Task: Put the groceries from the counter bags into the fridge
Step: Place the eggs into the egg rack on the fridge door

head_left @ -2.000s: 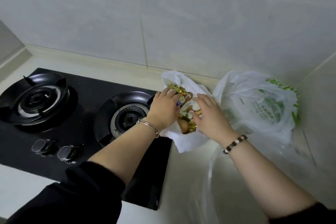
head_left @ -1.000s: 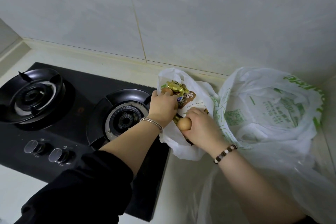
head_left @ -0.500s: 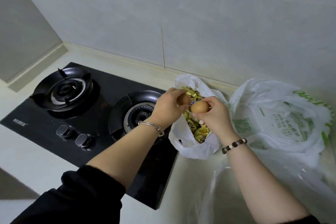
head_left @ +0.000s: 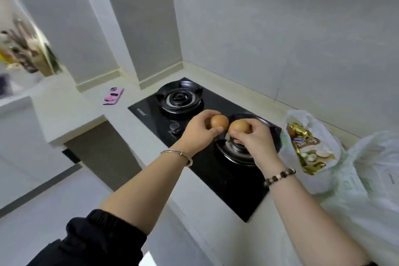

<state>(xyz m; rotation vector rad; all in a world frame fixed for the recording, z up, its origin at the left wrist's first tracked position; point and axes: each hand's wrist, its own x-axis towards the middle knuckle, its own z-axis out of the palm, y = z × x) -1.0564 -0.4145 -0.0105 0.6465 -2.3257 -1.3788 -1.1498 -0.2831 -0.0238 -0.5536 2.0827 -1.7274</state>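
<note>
My left hand [head_left: 198, 134] grips a brown egg [head_left: 219, 121] above the black gas hob. Beside it, my right hand [head_left: 254, 138] pinches a second brown egg [head_left: 238, 127]; the two eggs nearly touch. To the right, a small white plastic bag [head_left: 319, 181] stands open on the counter with a gold snack packet [head_left: 308, 149] showing inside. A larger white bag with green print [head_left: 375, 170] lies further right. No fridge is in view.
The black two-burner hob [head_left: 179, 97] fills the counter corner under my hands. A pink phone [head_left: 113, 95] lies on the pale counter [head_left: 64, 110] to the left. Blurred utensils [head_left: 23, 49] stand at the far left. Grey floor shows below the counter edge.
Both hands have lifted an egg each out of the small bag and carried them left over the hob. The view has swung left, revealing the counter end and floor.
</note>
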